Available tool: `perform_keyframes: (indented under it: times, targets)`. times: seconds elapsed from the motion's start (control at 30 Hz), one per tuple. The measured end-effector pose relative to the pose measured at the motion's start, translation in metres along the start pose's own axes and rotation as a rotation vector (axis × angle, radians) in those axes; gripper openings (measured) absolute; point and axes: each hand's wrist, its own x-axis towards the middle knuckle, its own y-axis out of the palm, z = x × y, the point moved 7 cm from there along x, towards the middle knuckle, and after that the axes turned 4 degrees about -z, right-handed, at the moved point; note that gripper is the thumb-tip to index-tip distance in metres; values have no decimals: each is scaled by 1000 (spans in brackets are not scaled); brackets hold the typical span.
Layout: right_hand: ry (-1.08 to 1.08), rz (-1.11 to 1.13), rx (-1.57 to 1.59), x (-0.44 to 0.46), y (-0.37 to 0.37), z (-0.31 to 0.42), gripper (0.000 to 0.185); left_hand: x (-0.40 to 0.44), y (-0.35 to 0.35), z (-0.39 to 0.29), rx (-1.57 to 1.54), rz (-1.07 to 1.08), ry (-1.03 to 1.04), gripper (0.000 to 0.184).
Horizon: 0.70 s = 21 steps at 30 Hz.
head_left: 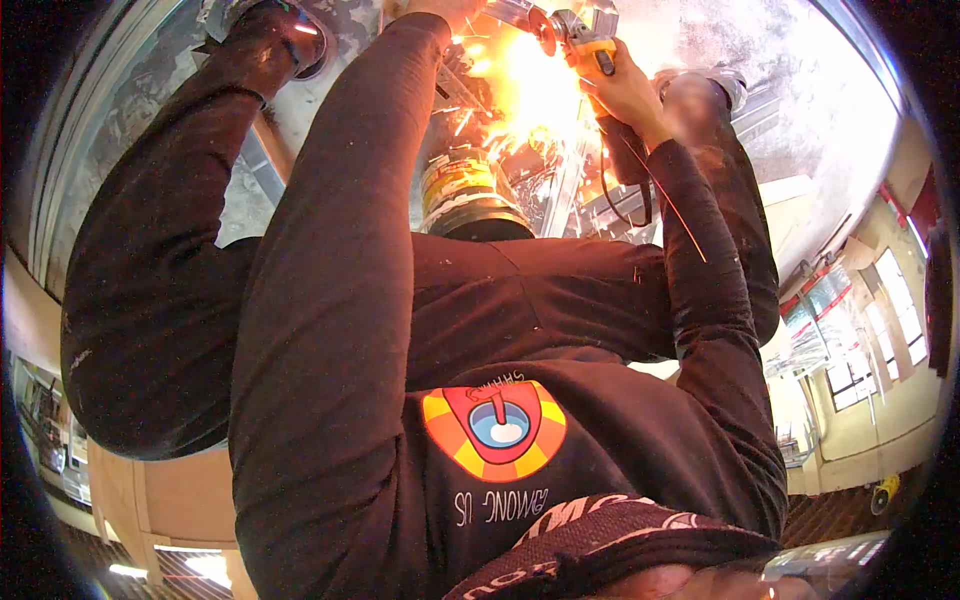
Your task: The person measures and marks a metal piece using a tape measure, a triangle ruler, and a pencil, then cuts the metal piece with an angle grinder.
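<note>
My right hand (625, 90) is wrapped round an angle grinder (592, 50) with a yellow and grey body. Its disc (543, 32) stands against a metal bar (512, 12) at the top edge, and bright sparks (540, 95) pour down from there. At the bar's left end is my left hand (450, 12), closed on it, with part of the hand cut off by the frame's edge. A dark cord (608, 190) hangs below the grinder.
A stained bucket (470, 190) with a yellow label stands between my legs, just below the sparks. My bent left leg (150, 260) and right leg (745, 190) frame the work. Metal strips (565, 190) lie on the grey floor (800, 110). Windows (850, 375) show at the right.
</note>
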Motion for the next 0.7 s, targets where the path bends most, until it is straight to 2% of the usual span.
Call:
perform_keyframes:
  times: [0.07,0.13,0.27,0.37,0.43,0.47,0.57,0.6,0.7]
  targets:
    - [-42,-15,9,3,0,-1,83,0,-10,-1,-25,-53,1,31]
    - [0,-6,-19,-1,-4,7,81,0,-14,-2,-39,94,-18,29]
    - [-10,-10,-54,-8,-9,19,80,6,-2,0,-22,113,-28,28]
    - [86,9,74,-13,-8,21,81,5,-3,-2,-6,125,-26,27]
    - [-58,86,139,-4,7,1,85,4,-11,-3,31,46,-5,26]
    - [-51,4,44,-4,6,-15,92,4,-11,-3,32,46,-5,26]
    - [-18,47,-61,-3,0,-4,100,5,-11,-5,36,65,-3,27]
    - [-36,24,5,-1,5,-5,105,6,-11,-4,45,90,1,27]
    - [-59,6,-62,6,1,-11,105,6,-15,-3,-3,118,-14,27]
